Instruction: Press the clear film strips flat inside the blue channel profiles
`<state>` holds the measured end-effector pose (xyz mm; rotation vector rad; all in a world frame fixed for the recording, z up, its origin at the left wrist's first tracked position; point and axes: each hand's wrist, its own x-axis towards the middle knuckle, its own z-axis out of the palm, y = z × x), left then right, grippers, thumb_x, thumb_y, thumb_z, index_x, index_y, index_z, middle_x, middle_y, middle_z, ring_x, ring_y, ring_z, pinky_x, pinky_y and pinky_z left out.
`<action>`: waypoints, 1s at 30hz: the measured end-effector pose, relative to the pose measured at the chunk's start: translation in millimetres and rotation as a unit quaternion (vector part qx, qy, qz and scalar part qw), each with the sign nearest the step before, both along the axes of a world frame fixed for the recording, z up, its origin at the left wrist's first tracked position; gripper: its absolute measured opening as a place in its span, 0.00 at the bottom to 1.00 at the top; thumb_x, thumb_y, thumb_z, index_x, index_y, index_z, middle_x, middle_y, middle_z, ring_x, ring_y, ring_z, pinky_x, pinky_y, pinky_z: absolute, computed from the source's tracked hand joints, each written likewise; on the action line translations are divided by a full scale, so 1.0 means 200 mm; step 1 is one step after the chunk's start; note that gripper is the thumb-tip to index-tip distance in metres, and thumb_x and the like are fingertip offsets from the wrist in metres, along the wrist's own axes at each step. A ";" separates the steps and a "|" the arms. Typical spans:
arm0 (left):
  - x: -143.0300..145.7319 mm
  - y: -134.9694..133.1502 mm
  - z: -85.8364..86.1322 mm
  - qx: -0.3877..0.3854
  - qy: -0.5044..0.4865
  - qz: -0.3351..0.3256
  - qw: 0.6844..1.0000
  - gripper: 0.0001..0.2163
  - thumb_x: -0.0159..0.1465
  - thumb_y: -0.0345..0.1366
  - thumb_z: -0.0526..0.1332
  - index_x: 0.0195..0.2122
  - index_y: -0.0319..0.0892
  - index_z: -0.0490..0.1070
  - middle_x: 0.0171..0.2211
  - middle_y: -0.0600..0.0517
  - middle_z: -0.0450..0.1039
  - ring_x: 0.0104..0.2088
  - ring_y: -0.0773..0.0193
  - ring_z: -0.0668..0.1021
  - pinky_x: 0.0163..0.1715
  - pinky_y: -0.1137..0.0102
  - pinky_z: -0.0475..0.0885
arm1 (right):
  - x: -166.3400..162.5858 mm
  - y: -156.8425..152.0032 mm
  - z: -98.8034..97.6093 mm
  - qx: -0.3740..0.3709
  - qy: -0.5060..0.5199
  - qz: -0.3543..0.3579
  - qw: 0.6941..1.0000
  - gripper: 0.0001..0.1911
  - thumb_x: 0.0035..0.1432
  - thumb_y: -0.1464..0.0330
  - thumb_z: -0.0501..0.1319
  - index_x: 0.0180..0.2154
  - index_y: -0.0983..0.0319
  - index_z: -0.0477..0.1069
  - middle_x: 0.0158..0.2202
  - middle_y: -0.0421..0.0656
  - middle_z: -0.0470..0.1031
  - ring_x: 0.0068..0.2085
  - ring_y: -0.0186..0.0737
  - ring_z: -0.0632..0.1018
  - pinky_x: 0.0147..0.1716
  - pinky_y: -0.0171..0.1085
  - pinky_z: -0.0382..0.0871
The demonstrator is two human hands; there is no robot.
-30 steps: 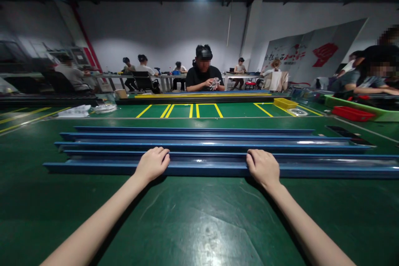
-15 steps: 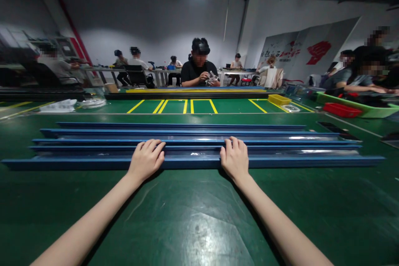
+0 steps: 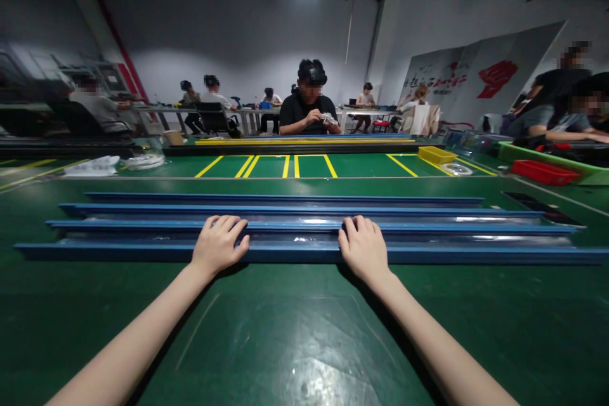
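Observation:
Long blue channel-shaped rails lie side by side across the green table, with shiny clear film inside them. My left hand (image 3: 219, 242) is over the front blue rail (image 3: 285, 254), left of its middle, its fingers hooked across the trough to the far wall. To the right, my right hand (image 3: 364, 246) grips the same rail in a similar way, thumb toward the middle. The fingertips of both hands are partly hidden behind that wall. Against the front rail rests a second blue rail (image 3: 295, 210), and another blue rail edge (image 3: 285, 198) shows behind it.
A dark flat phone-like object (image 3: 542, 208) lies by the rails' right ends. Farther back are yellow tape lines, a yellow tray (image 3: 436, 154), a red tray (image 3: 545, 171) and a green bin (image 3: 590, 172). Across the table a person (image 3: 309, 104) handles a small pale object.
The narrow gap between the front rail and the one behind it has closed. Both hands stay on the front rail. The view has shifted slightly.

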<state>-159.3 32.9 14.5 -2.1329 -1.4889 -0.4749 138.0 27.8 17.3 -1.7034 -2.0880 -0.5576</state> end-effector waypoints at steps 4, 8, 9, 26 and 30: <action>-0.01 0.03 -0.01 0.005 0.006 -0.003 1.000 0.16 0.57 0.40 0.46 0.39 0.41 0.69 0.39 0.47 0.71 0.39 0.58 0.71 0.42 0.63 0.60 | 0.00 0.05 0.00 -0.007 -0.006 0.001 1.000 0.18 0.58 0.63 0.40 0.38 0.63 0.65 0.34 0.49 0.65 0.37 0.44 0.64 0.38 0.40 0.53; -0.04 0.08 -0.02 0.026 0.016 -0.011 0.999 0.16 0.57 0.38 0.46 0.39 0.40 0.69 0.38 0.47 0.71 0.38 0.59 0.71 0.40 0.63 0.61 | -0.02 0.11 -0.01 -0.009 -0.006 -0.003 1.000 0.18 0.58 0.63 0.41 0.37 0.64 0.64 0.34 0.49 0.65 0.37 0.43 0.64 0.37 0.39 0.54; -0.05 0.10 -0.02 0.034 0.017 -0.014 0.999 0.16 0.58 0.38 0.46 0.39 0.40 0.69 0.37 0.47 0.72 0.37 0.59 0.71 0.39 0.63 0.61 | -0.03 0.12 -0.01 -0.005 -0.007 -0.005 1.000 0.18 0.58 0.63 0.41 0.37 0.64 0.64 0.34 0.49 0.65 0.37 0.43 0.64 0.37 0.38 0.54; -0.18 0.29 -0.06 0.100 0.048 -0.038 0.993 0.15 0.58 0.34 0.46 0.38 0.38 0.70 0.34 0.48 0.71 0.34 0.59 0.71 0.30 0.65 0.63 | -0.18 0.26 -0.04 0.021 0.003 -0.024 0.999 0.15 0.57 0.65 0.43 0.37 0.65 0.64 0.34 0.49 0.65 0.37 0.42 0.64 0.36 0.38 0.53; -0.16 0.28 -0.06 0.078 0.034 -0.005 0.996 0.15 0.58 0.34 0.46 0.39 0.38 0.69 0.36 0.47 0.71 0.36 0.58 0.70 0.31 0.66 0.63 | -0.19 0.26 -0.05 0.025 0.010 -0.028 0.999 0.15 0.57 0.67 0.43 0.38 0.65 0.65 0.34 0.49 0.65 0.36 0.43 0.64 0.36 0.39 0.53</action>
